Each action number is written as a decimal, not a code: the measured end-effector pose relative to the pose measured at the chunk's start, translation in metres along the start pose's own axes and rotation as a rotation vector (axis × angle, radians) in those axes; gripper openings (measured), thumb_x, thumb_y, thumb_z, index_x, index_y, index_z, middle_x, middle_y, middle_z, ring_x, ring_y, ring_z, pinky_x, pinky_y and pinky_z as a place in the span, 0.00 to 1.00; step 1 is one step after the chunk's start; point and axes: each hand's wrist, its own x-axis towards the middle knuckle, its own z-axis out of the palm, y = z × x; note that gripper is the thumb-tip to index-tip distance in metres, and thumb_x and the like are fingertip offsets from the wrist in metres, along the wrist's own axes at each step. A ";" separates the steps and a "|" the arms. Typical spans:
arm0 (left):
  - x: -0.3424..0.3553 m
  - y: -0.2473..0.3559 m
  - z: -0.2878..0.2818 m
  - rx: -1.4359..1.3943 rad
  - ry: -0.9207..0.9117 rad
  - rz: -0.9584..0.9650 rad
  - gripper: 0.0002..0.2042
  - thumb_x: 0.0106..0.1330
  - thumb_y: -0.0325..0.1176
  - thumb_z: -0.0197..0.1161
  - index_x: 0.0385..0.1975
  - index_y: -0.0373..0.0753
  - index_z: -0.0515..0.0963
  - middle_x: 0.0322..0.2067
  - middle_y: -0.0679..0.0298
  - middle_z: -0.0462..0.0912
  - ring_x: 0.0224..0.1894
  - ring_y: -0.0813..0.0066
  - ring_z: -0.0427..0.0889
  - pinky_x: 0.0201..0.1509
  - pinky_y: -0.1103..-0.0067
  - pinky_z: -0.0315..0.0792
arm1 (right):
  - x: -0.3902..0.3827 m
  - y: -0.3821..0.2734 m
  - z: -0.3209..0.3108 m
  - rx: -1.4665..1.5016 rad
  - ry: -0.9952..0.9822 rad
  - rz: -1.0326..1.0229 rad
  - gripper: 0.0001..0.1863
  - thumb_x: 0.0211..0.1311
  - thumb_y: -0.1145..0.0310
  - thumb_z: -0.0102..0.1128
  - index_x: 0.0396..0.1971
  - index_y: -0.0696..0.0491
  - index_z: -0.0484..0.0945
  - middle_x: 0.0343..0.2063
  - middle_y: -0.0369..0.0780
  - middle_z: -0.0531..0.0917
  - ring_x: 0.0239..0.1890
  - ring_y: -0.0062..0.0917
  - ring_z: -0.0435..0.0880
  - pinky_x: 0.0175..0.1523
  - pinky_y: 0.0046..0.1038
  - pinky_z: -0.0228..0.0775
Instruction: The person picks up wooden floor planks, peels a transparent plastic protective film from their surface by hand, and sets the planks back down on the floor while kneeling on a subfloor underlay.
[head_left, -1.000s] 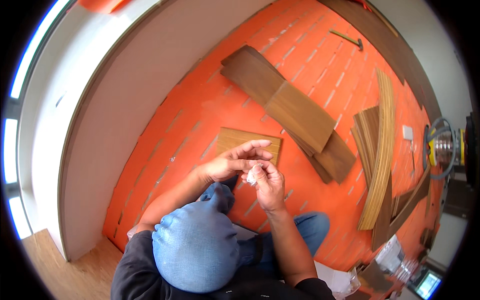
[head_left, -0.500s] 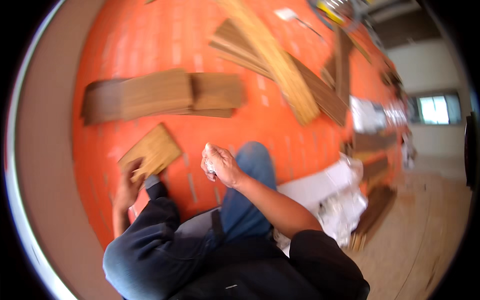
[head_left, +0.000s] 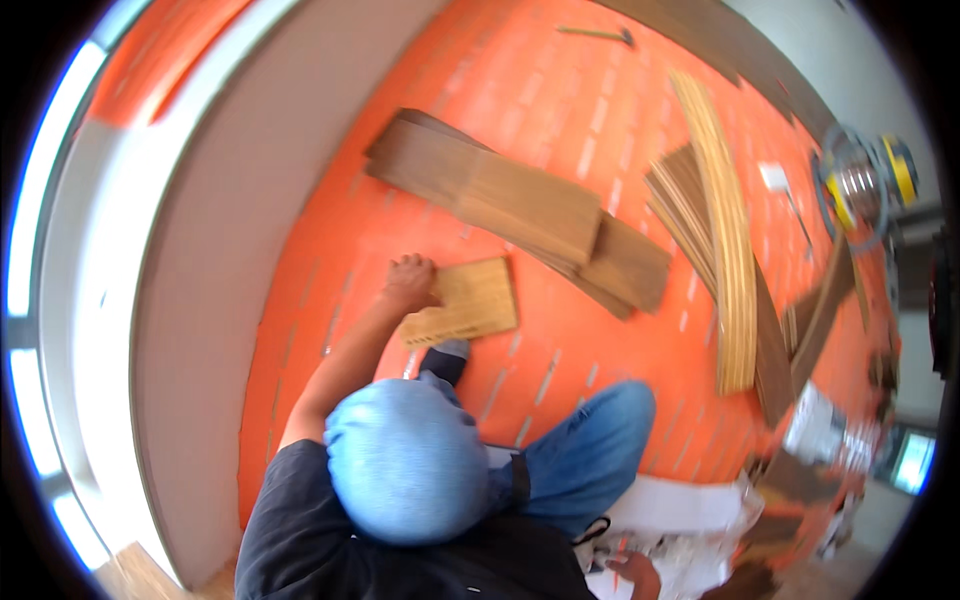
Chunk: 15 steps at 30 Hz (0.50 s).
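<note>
My left hand (head_left: 408, 284) grips the left edge of a short, light-brown wood plank piece (head_left: 475, 300), thumb side over its face. The piece lies just beyond my dark-socked foot (head_left: 446, 362), its near edge showing a toothed profile. At the lower edge, right of my bent knee, my right hand (head_left: 634, 569) reaches in beside crumpled white plastic wrapping (head_left: 695, 562). Its fingers are small and blurred, so what they hold, if anything, stays unclear.
Overlapping brown planks (head_left: 530, 205) lie ahead on the orange underlay (head_left: 540, 110). A long pale plank (head_left: 730, 250) crosses darker ones at right. A hammer (head_left: 597, 34) lies far off, a yellow-and-grey vacuum (head_left: 865, 185) far right. A low wall (head_left: 230, 250) runs along the left.
The view has swung left. My right hand, earlier closed round something whitish before my knee, has gone down to the white wrapping. My left hand has closed on the plank piece.
</note>
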 end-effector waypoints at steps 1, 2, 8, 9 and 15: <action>0.003 -0.007 -0.004 0.017 -0.055 0.015 0.37 0.51 0.63 0.78 0.55 0.43 0.84 0.55 0.52 0.80 0.59 0.51 0.79 0.64 0.57 0.72 | 0.007 -0.002 -0.008 -0.073 0.174 -0.048 0.37 0.53 0.37 0.73 0.55 0.48 0.87 0.50 0.54 0.87 0.55 0.47 0.87 0.63 0.44 0.76; 0.007 -0.010 -0.006 -0.048 -0.148 0.013 0.35 0.51 0.68 0.75 0.50 0.45 0.88 0.55 0.52 0.82 0.61 0.51 0.78 0.63 0.55 0.75 | 0.015 0.000 -0.025 -0.064 0.220 -0.094 0.28 0.60 0.45 0.70 0.51 0.51 0.88 0.47 0.52 0.88 0.51 0.49 0.87 0.60 0.46 0.77; -0.047 -0.003 -0.004 -0.485 -0.237 0.172 0.29 0.59 0.56 0.73 0.55 0.44 0.83 0.50 0.53 0.87 0.56 0.52 0.85 0.58 0.58 0.79 | -0.030 -0.184 -0.142 0.089 0.605 -0.226 0.16 0.71 0.62 0.58 0.47 0.58 0.86 0.42 0.53 0.87 0.50 0.46 0.86 0.60 0.44 0.75; -0.062 0.009 -0.002 -0.484 -0.201 0.163 0.26 0.62 0.53 0.71 0.56 0.44 0.82 0.49 0.52 0.88 0.54 0.51 0.85 0.58 0.58 0.79 | -0.016 -0.190 -0.148 0.111 0.766 -0.424 0.17 0.71 0.62 0.57 0.49 0.57 0.85 0.45 0.53 0.87 0.51 0.46 0.85 0.61 0.45 0.74; -0.171 0.006 -0.105 -0.539 0.000 -0.044 0.17 0.72 0.42 0.62 0.58 0.47 0.79 0.44 0.53 0.89 0.48 0.48 0.87 0.51 0.55 0.79 | -0.030 -0.301 -0.199 0.040 0.830 -0.756 0.20 0.74 0.56 0.57 0.54 0.55 0.84 0.53 0.56 0.84 0.57 0.52 0.81 0.64 0.47 0.73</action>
